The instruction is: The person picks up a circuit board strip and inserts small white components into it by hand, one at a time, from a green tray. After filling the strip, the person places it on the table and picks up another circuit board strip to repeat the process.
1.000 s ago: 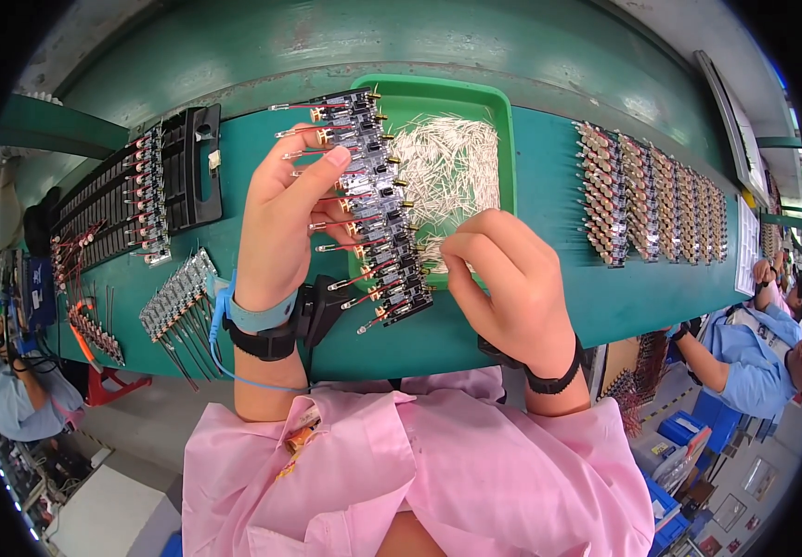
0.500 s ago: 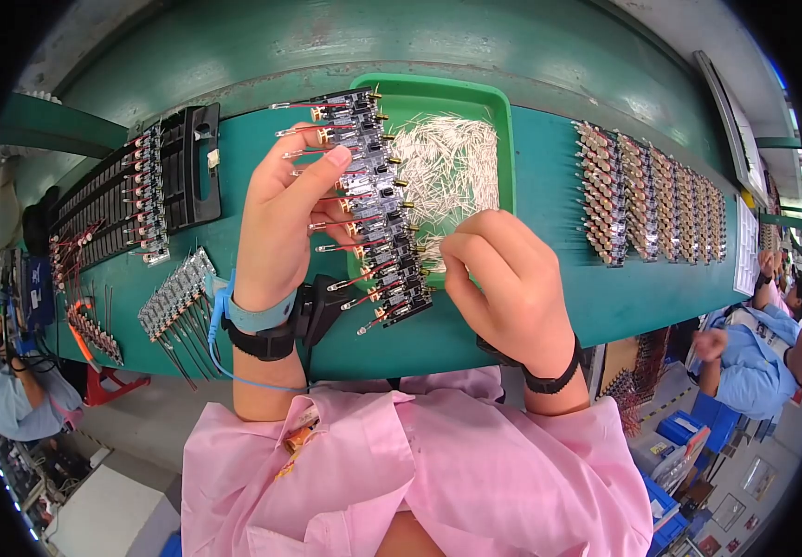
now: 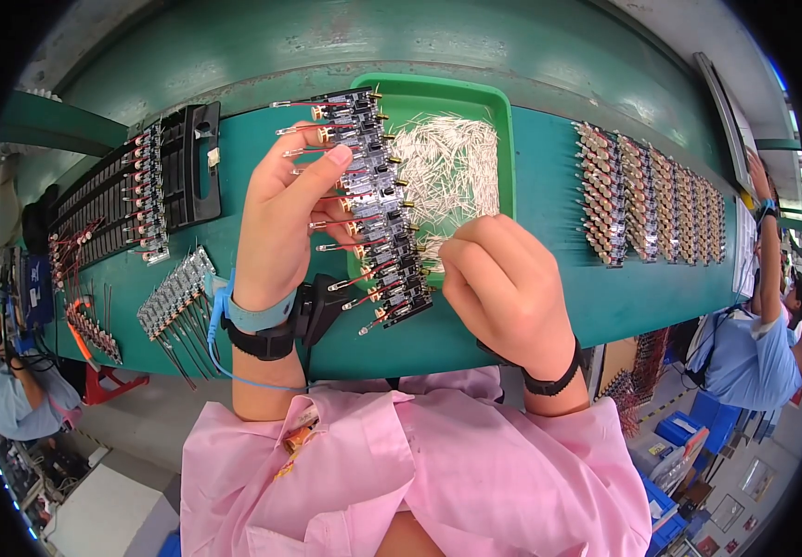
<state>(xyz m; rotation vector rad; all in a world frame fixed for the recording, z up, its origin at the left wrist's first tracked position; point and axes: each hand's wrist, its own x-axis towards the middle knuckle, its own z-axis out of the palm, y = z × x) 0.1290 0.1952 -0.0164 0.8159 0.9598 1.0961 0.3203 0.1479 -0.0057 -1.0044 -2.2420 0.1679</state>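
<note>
A long strip of circuit boards [image 3: 375, 190], with small bulbs on red wires along its left side and brass pins along its right, hangs tilted in front of me. My left hand [image 3: 285, 209] grips its left side, thumb on top and fingers behind. Fingers curled into a pinch, my right hand [image 3: 503, 283] is just right of the strip's lower part; whatever is between the fingertips is hidden. Behind both lies a green tray [image 3: 505, 139] holding a heap of thin white sticks [image 3: 452, 167]. A blue wrist strap [image 3: 262, 317] circles my left wrist.
Several rows of finished-looking board strips [image 3: 642, 195] stand at the right. At the left are a black slotted rack [image 3: 199, 176] with a board strip on it, and another strip [image 3: 176, 295] with dark leads. Co-workers [image 3: 744, 357] sit at both sides.
My right hand has shifted very slightly near the strip, still pinched. My left hand and the strip stay nearly where they were. The co-worker at the right has raised an arm.
</note>
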